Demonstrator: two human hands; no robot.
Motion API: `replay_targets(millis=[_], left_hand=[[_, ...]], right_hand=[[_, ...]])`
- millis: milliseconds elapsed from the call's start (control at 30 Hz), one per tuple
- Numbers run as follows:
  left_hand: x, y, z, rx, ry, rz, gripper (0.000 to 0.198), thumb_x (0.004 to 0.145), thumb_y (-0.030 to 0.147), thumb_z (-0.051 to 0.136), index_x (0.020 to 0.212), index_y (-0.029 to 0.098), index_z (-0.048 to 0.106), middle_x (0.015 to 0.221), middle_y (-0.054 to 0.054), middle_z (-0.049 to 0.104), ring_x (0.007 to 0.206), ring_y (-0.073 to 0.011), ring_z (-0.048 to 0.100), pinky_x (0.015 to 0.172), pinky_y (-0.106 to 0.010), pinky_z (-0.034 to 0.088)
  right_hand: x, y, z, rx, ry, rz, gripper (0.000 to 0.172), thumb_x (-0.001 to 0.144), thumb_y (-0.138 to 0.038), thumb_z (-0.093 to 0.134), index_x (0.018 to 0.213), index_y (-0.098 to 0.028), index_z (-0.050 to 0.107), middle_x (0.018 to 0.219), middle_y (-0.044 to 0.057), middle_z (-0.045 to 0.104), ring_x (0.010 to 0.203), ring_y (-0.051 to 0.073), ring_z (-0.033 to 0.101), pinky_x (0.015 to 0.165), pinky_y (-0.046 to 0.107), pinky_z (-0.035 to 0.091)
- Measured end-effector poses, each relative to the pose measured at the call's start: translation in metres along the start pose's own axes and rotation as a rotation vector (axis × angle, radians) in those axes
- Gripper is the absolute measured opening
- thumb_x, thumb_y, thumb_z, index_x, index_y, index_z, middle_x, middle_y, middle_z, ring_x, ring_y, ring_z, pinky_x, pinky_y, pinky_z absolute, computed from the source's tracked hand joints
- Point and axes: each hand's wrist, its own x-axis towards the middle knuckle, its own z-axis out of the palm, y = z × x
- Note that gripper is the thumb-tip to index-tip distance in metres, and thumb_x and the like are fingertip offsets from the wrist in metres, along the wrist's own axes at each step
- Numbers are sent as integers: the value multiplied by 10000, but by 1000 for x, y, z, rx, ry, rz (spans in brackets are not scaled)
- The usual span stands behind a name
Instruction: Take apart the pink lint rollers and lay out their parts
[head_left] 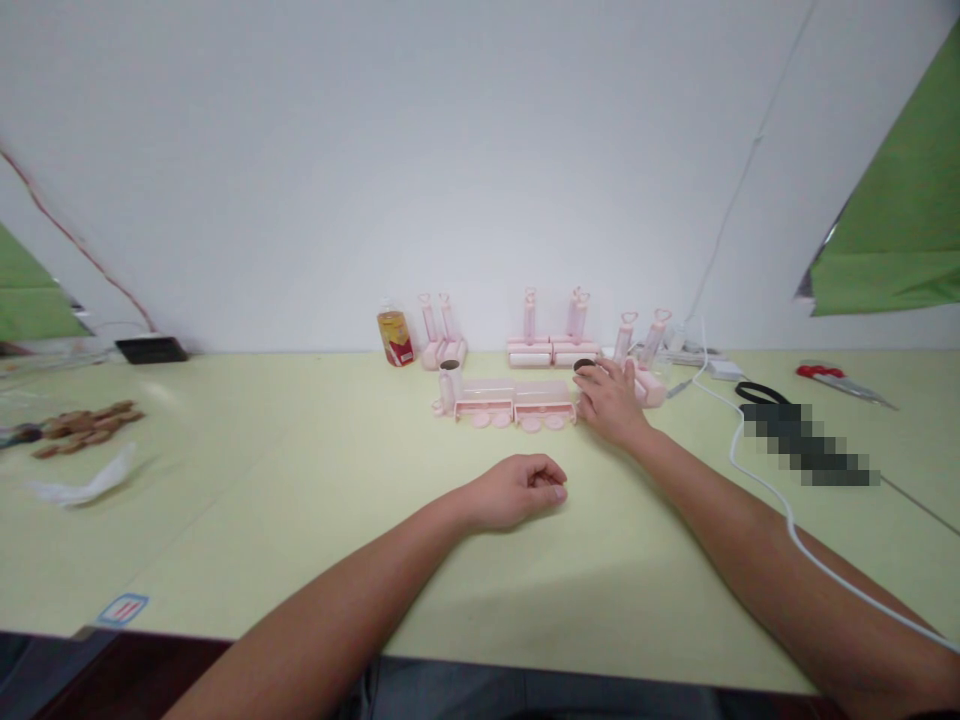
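Note:
My left hand rests on the near part of the table, fingers loosely curled, with nothing visible in them. Farther forward, my right hand has its fingers around an upright roll with a dark core opening; the hand hides most of it. Left of that hand lie pink open cases with pale covers and round end pieces. A similar white roll stands upright at their left end, beside a small pink part. Behind my right hand are pink lint rollers with clear, heart-topped handles.
More pink rollers stand along the wall, near a bottle of yellow liquid. A white cable crosses my right forearm. Red-handled scissors and a black strap lie right. Brown figures and white plastic lie left.

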Motion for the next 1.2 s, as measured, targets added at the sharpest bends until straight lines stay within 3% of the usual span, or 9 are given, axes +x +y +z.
replay_targets(millis=[233, 800, 1200], left_hand=[[0, 1, 0, -1, -4, -6, 442, 817, 507, 639, 1053, 133, 628, 752, 3, 529, 653, -101, 448, 595, -223, 364], [-1, 4, 0, -15, -15, -21, 416, 817, 488, 641, 1036, 136, 620, 752, 6, 525, 654, -101, 450, 597, -228, 364], [-3, 5, -1, -28, -21, -26, 441, 805, 508, 656, 1040, 136, 627, 743, 10, 520, 647, -101, 446, 586, -233, 360]], right_hand=[[1, 6, 1, 90, 48, -33, 413, 865, -165, 469, 1243, -196, 630, 1310, 95, 592, 1305, 320, 369, 1135, 595, 157], [-1, 19, 5, 278, 153, -103, 537, 822, -92, 437, 1329, -191, 582, 1320, 113, 559, 1330, 284, 375, 1116, 515, 318], [8, 17, -14, 408, 318, 58, 416, 897, -184, 426, 1260, -216, 628, 1302, 109, 573, 1285, 263, 466, 1110, 492, 352]])
